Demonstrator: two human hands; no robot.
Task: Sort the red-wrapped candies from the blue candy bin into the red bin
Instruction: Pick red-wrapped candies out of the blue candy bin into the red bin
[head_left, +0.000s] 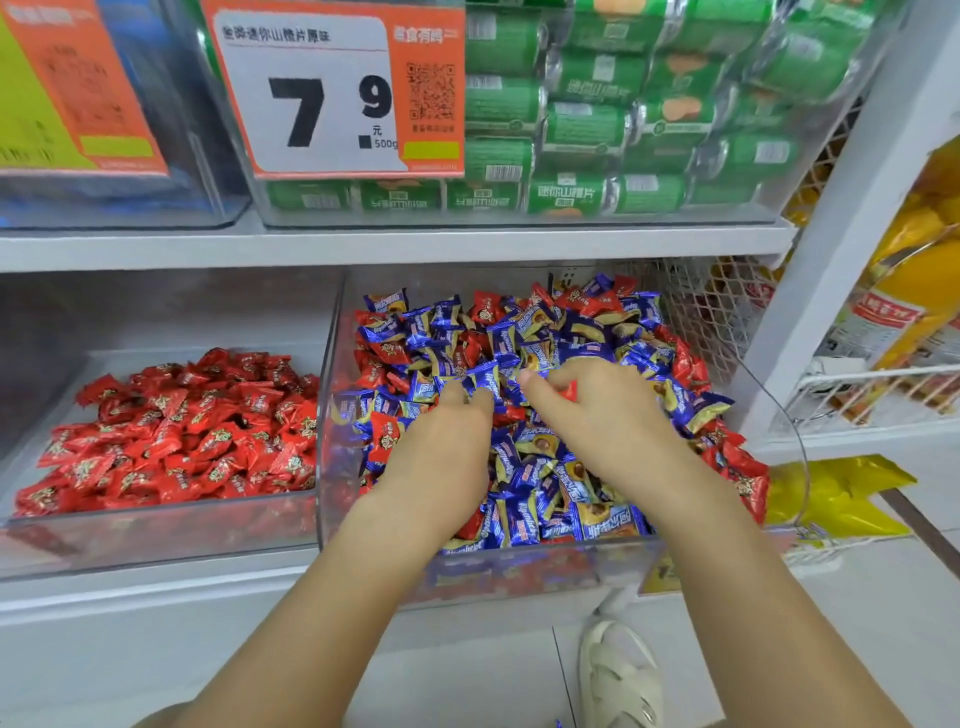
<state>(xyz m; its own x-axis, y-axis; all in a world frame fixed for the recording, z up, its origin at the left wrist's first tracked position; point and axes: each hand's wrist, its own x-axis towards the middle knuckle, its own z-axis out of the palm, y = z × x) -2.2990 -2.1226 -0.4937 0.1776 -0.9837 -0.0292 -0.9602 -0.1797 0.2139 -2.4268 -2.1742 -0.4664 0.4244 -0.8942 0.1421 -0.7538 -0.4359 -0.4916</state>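
— Red candy, one piece: where is it?
— Pinched in the right hand, fingers curled round it, only a corner of wrapper showing. It sits over the middle of the blue bin, low above the heap.

— Left hand?
— Palm down on the heap just beside the right, fingertips dug in among blue candies. Whether it grips one, cannot tell.

— Blue bin contents?
— Clear plastic bin, right of centre on the lower shelf. Mostly blue wrappers, with red ones mixed in, thickest along the left edge, the far side and the right edge.

— Red bin?
— Clear plastic, just beside the blue bin on its left, walls touching or nearly so. Holds red candies only, heaped toward the front and right.

— Upper shelf?
— Clear bin of green packs, fronted by an orange-and-white price tag reading 7.9. Another bin to its left carries an orange tag, blurred.

— Surroundings?
— White upright at right, yellow packs behind it in a wire rack, a yellow bag lower down. A pale sandal on the floor below.
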